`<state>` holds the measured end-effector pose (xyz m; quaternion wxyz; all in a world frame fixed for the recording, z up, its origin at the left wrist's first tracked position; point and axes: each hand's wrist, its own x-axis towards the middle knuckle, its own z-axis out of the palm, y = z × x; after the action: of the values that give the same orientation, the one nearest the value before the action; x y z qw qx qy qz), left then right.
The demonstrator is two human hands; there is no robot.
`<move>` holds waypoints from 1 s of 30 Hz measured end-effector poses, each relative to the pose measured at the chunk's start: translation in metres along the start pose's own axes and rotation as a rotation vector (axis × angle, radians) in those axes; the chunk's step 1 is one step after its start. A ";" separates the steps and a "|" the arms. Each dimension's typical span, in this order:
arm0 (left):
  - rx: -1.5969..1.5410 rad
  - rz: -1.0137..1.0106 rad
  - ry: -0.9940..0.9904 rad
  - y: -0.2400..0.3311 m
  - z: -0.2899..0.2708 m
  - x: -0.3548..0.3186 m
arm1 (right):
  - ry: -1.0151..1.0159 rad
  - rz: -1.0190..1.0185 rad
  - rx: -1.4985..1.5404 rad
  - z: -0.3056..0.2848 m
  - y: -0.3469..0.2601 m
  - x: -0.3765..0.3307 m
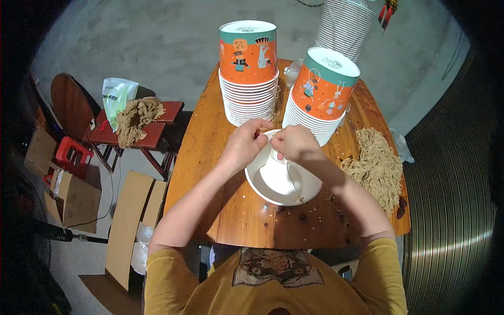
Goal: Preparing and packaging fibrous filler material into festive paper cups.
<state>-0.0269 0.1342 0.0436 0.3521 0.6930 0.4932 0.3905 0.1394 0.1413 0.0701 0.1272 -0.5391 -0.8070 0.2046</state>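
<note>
Your mustard shirt (220,286) lay nearest, just past it the near edge of the wooden desk (210,210). Beyond that edge stood the white tub (278,186), near the middle of the desk, its mouth turned up toward you. It looked like coated paper: probably light and smooth, stiff at the rim but easy to dent along the wall, so the rim was the safer place to take hold. A thin tan cord (301,199) hung down inside it; it seemed soft and limp, best taken between fingertips close to where it was wanted.

Your right hand (296,143) was curled over the tub's far rim and seemed to pinch that cord. Your left hand (245,143) was just beside it, fingers bent and thumb close in; you could not tell whether it gripped anything.

To the right lay a loose heap of cord (374,170), likely light and quick to tangle, so a single strand was better drawn by its end. Farther off stood the left stack (248,63) and the right stack (325,89), both of nested upside-down tubs, orange and green on top; their tight rims might have clung together.
</note>
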 end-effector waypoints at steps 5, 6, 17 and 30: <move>0.012 0.059 -0.015 -0.003 0.000 0.002 | -0.035 0.058 -0.028 0.004 -0.004 0.004; 0.012 0.059 -0.015 -0.002 0.000 0.003 | -0.044 0.081 -0.021 0.004 -0.005 0.003; 0.312 0.086 -0.049 0.011 0.001 0.011 | -0.100 0.147 0.012 -0.002 -0.005 -0.001; 0.322 0.375 -0.072 0.010 -0.003 0.004 | 0.143 -0.107 0.090 0.003 0.010 -0.023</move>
<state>-0.0241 0.1357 0.0546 0.1757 0.8330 0.3989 0.3406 0.1553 0.1224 0.0627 0.2192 -0.5024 -0.8134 0.1946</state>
